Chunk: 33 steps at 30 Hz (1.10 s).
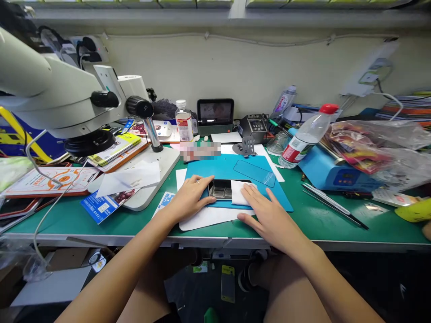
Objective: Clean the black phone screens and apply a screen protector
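Note:
A smartphone (220, 190) with a dark, glossy face lies flat on a blue mat (215, 170), its long side running left to right. My left hand (193, 197) is closed on the phone's left end, thumb at the near edge and fingers at the far edge. A folded white wipe (237, 193) covers the right part of the phone. My right hand (266, 211) holds that wipe down with its fingertips, the thumb resting apart near the mat's front edge. White paper (205, 218) sticks out under the mat. A clear screen protector (254, 172) lies behind the right hand.
A microscope (81, 107) overhangs the left side above books and papers. Tweezers (332, 204) lie at right, before a blue device (323, 166). A leaning red-capped bottle (308, 137), an upright bottle (183, 121) and a small screen (215, 112) stand behind.

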Each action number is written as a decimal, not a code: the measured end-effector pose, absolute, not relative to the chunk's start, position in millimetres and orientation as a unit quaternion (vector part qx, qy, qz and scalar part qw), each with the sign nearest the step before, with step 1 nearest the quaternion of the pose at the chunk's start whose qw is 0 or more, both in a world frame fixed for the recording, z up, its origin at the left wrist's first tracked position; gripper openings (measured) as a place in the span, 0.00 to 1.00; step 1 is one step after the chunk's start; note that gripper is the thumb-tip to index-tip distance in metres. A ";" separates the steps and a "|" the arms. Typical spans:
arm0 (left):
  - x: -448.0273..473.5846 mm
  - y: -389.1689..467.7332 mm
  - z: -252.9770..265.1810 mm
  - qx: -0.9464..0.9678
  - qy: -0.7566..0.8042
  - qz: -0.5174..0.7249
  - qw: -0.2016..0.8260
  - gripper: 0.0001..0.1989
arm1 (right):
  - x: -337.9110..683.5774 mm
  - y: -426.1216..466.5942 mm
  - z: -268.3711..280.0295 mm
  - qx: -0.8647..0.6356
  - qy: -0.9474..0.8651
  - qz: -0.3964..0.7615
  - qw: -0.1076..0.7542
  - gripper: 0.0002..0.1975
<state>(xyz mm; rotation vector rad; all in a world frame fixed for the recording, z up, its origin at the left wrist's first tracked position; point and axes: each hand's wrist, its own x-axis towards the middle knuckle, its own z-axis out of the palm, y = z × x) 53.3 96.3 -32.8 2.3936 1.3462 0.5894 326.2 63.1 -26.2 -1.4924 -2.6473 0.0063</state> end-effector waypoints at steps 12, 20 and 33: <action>51.9 98.8 -31.6 0.843 0.463 0.208 0.176 0.24 | 327.7 64.3 -31.0 -0.476 -0.878 -0.008 0.053 0.42; 50.9 99.3 -35.0 0.842 0.469 0.215 0.162 0.26 | 323.9 77.9 -30.5 -0.482 -0.874 0.010 0.064 0.40; 51.8 99.5 -34.4 0.836 0.481 0.212 0.159 0.27 | 323.2 78.9 -33.1 -0.493 -0.868 0.013 0.050 0.44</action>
